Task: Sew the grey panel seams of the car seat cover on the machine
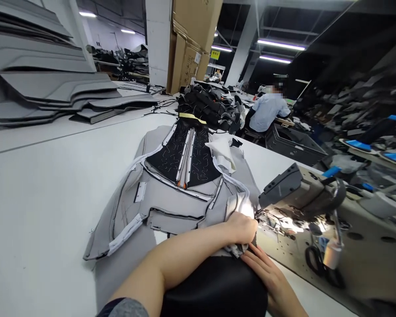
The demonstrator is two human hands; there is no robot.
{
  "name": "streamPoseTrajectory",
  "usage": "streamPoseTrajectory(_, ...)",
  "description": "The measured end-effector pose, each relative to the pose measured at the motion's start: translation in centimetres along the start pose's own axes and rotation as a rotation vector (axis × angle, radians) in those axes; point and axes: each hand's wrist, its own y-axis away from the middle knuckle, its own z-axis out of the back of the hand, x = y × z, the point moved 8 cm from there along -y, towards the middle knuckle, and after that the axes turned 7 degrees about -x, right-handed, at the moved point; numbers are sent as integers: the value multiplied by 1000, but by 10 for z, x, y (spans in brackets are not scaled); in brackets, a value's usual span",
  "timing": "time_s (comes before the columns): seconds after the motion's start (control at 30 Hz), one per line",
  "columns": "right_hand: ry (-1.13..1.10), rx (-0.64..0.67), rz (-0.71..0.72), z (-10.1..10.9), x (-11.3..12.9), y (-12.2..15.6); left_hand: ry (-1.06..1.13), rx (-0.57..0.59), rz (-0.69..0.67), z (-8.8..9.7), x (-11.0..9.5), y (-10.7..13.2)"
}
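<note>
Gathering a grey fabric seat cover [171, 198] at its near edge, a person at a white worktop [46, 211] holds it up to an industrial sewing mach. head [293, 193]. L hand [240, 229] reaches across the body, forearm low over the cover, wrist angled toward the mach., grey sleeve [123, 308] at the bottom of the frame. L fingers [251, 229] are closed on a bunched fold of the cover, apparently so the fold sits tight by the lit area under the mach. head, too glary to read in detail. R hand [267, 275] lies palm down just below, R fingers [254, 257] spread and not gripping, pressing the cover's edge beside a black padded piece [214, 286] btwn the arms, seemingly to steady it. Rest of the cover fans out flat across the worktop, so its weight rests there, not on the hands: black quilted insert [181, 154] w/ yellow tape [191, 118] at the far end, white binding strips [125, 235] along the seams. Behind: pile of black covers [204, 105], stacks of grey panels [42, 75] at left, cardboard boxes [185, 57] by a pillar. Further right, a co-worker [267, 112] in a pale blue shirt sits beside a black crate [293, 145].
</note>
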Motion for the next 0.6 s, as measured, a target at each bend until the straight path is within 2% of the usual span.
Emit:
streamPoseTrajectory(0.1, 27, -1, -6, -3, 20, -7, 20, 0, -13, 7, 4, 15)
streamPoseTrajectory(0.17, 48, 7, 32, -13, 51, -17, 19, 9, -35, 14, 11, 41)
streamPoseTrajectory(0.23, 100, -24, 74, -24, 89, -30, 64, 20, -43, 24, 24, 77)
streamPoseTrajectory(0.3, 151, -100, 101, -31, 128, -42, 259, 22, 22, 38, 40, 118)
streamPoseTrajectory(0.4, 73, -95, 119, -37, 173, -55, 726, -11, 262, 57, 67, 172)
streamPoseTrajectory(0.5, -97, 0, 168, -29, 193, -52, 971, -73, 475, 66, 85, 203)
streamPoseTrajectory(0.6, -138, -26, 222, -8, 176, -28, 1051, -113, 612, 64, 99, 211)
